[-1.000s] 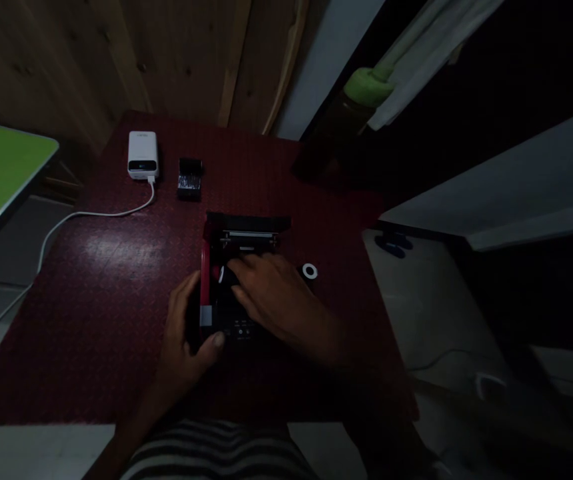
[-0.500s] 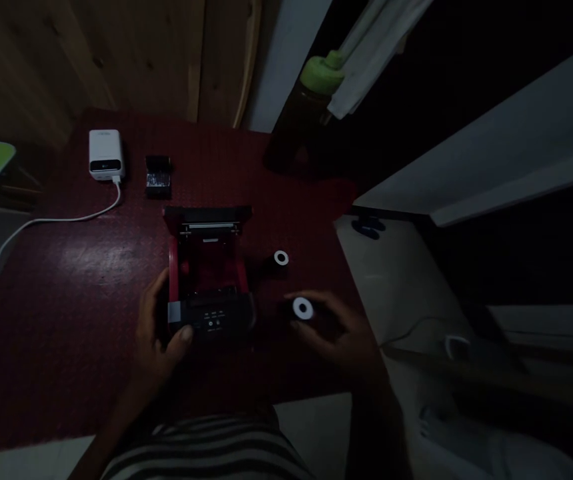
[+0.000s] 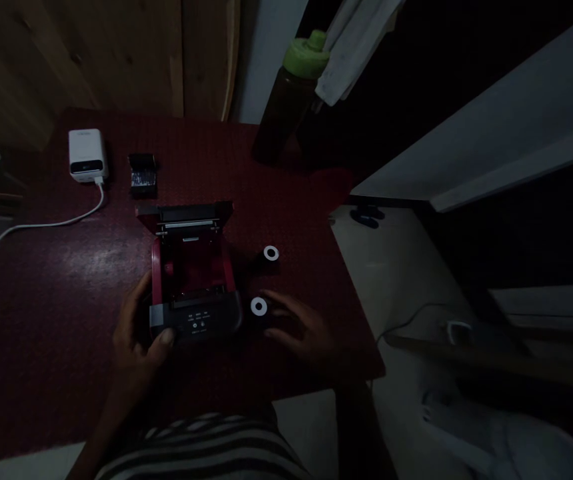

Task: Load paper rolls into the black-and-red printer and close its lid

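Note:
A red and black label printer (image 3: 194, 313) stands on the table with its lid tilted up and its red inside bare. My left hand (image 3: 139, 330) grips its front left corner, thumb on the front panel and fingers along the side. Just right of the printer stands a dark roll with a white ring-shaped end (image 3: 253, 307). Beside that roll, my right hand (image 3: 299, 327) has its index finger and thumb apart, their tips close to the roll's right side. A second such roll (image 3: 271, 247) stands slightly farther back. Darkness hides most of both rolls' sides.
On the dark red table (image 3: 86, 267) are a white power bank (image 3: 86, 150) with a white cable (image 3: 56, 225), a small dark item (image 3: 143, 175) and a green-capped bottle (image 3: 286, 93). The table's right edge drops to the floor (image 3: 391, 267).
My right hand has moved left with the roll, from the right side of the table to beside the printer, and its fingers have come away from it. The whole view has shifted slightly.

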A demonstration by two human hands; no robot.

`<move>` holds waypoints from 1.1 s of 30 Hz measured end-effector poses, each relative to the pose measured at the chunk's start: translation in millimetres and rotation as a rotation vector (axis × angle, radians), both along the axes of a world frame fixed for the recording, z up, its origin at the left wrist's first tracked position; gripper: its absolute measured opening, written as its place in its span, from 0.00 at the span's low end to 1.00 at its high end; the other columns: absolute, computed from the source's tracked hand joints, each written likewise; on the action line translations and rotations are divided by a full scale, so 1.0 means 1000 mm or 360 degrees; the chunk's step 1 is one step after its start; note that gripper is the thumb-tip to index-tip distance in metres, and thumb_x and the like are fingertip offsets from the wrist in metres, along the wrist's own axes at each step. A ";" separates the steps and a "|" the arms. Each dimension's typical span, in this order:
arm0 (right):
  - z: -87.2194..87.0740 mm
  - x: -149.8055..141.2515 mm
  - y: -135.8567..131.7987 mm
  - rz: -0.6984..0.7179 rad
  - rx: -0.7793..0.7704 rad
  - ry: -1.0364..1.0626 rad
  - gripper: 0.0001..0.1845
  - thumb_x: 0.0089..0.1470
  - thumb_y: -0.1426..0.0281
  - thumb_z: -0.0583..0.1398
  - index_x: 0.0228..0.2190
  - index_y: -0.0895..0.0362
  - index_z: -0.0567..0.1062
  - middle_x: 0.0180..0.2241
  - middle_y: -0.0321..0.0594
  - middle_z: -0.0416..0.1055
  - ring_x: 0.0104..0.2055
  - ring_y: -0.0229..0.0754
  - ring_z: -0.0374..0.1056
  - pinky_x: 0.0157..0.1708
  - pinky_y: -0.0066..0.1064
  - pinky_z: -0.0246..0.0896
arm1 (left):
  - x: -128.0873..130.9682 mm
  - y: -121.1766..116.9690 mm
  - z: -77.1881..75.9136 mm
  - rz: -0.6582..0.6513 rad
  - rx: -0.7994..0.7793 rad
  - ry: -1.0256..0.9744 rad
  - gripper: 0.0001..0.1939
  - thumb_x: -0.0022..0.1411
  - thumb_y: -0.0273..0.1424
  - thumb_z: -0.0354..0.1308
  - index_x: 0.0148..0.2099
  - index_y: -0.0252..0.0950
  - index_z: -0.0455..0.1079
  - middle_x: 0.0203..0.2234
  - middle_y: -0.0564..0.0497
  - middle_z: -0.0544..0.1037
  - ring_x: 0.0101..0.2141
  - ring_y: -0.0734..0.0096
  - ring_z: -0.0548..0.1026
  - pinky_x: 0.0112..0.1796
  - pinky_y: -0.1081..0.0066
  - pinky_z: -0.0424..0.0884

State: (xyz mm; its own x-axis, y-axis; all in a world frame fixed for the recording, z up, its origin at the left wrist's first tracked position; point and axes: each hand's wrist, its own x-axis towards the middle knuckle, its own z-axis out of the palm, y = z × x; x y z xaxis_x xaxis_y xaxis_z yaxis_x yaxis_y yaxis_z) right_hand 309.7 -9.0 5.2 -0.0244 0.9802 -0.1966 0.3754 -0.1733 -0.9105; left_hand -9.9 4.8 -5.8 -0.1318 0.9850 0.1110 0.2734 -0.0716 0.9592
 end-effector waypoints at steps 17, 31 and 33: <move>0.031 -0.005 0.075 -0.0378 0.0415 -0.0159 0.17 0.55 0.62 0.69 0.47 0.50 0.83 0.51 0.42 0.85 0.55 0.55 0.80 0.60 0.53 0.74 | 0.000 0.004 -0.008 -0.0054 0.0144 0.0042 0.42 0.69 0.54 0.66 0.78 0.44 0.65 0.71 0.40 0.72 0.69 0.40 0.71 0.68 0.44 0.69; 0.110 -0.120 0.095 0.1134 0.0901 -0.1563 0.15 0.69 0.83 0.57 0.50 0.61 0.81 0.47 0.51 0.84 0.49 0.55 0.77 0.49 0.45 0.72 | 0.003 0.003 0.000 -0.0178 0.0217 0.0034 0.38 0.74 0.49 0.64 0.79 0.48 0.60 0.72 0.41 0.69 0.71 0.42 0.69 0.69 0.42 0.66; 0.108 -0.133 0.099 0.1144 0.0763 -0.1650 0.16 0.69 0.83 0.57 0.49 0.62 0.82 0.46 0.52 0.85 0.51 0.56 0.77 0.51 0.45 0.71 | 0.003 0.003 -0.001 -0.0185 0.0219 0.0028 0.39 0.74 0.48 0.64 0.80 0.49 0.58 0.73 0.42 0.68 0.71 0.43 0.68 0.69 0.42 0.66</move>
State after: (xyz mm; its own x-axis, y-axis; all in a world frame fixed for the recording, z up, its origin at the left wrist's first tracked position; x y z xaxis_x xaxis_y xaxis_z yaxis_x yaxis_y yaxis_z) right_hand 176.4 89.7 113.5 -0.6075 0.7901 -0.0821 0.7943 0.6035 -0.0691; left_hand -6.7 7.5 -6.3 -0.0145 0.9689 0.2470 0.2719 -0.2339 0.9335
